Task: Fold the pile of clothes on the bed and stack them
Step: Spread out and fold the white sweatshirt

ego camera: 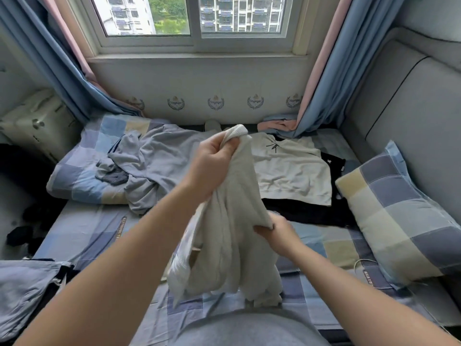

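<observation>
A cream garment (pixel 232 245) hangs bunched in the air above the checked bed sheet (pixel 99 236). My left hand (pixel 212 166) grips its top end, raised high. My right hand (pixel 277 233) pinches a fold lower down on its right side. Behind it, a folded cream top with a black bow (pixel 291 168) lies on folded black clothes (pixel 306 211). An unfolded grey-blue garment (pixel 154 163) sprawls over the left pillow. More blue-grey and dark clothing (pixel 27 290) lies at the near left.
A checked pillow (pixel 396 216) leans at the right against the padded grey headboard (pixel 411 103). Another checked pillow (pixel 82 176) lies at the left. Curtains (pixel 331 71) hang on both sides of the window. Dark items (pixel 20 236) lie off the bed's left edge.
</observation>
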Demonstrator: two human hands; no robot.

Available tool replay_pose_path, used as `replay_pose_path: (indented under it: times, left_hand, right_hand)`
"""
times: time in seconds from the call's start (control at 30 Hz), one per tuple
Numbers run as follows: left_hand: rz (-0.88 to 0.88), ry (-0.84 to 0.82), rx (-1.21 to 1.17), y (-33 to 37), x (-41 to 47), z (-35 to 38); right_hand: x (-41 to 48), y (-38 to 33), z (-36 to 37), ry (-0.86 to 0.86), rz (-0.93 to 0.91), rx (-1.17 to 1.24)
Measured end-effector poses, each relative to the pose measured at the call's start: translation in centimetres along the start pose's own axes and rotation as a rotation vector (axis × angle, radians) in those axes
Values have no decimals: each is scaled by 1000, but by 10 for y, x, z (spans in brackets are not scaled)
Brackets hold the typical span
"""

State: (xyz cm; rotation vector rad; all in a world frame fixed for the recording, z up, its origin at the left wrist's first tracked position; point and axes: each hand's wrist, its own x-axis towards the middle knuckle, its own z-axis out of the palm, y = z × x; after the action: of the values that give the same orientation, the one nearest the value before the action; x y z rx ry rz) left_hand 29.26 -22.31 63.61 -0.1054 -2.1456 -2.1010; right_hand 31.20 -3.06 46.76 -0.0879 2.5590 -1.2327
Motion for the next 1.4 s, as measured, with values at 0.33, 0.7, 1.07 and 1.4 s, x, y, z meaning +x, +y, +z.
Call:
replay_pose_path:
  times: [0.33, 0.7, 1.07, 1.4]
  left_hand:
    - [-75, 340, 579, -36, 19, -64]
    - [102, -272, 430, -61, -34, 17]
    - [123, -137, 196, -26, -28, 24]
    - [-55, 333, 222, -33, 10, -29]
  right_hand:
    - [-24, -33, -97, 121, -168, 184]
    - [-26, -135, -119, 75, -391, 280]
    - [-39, -21, -69, -269, 35, 185]
    - [-37, -20, -75, -80, -109, -373]
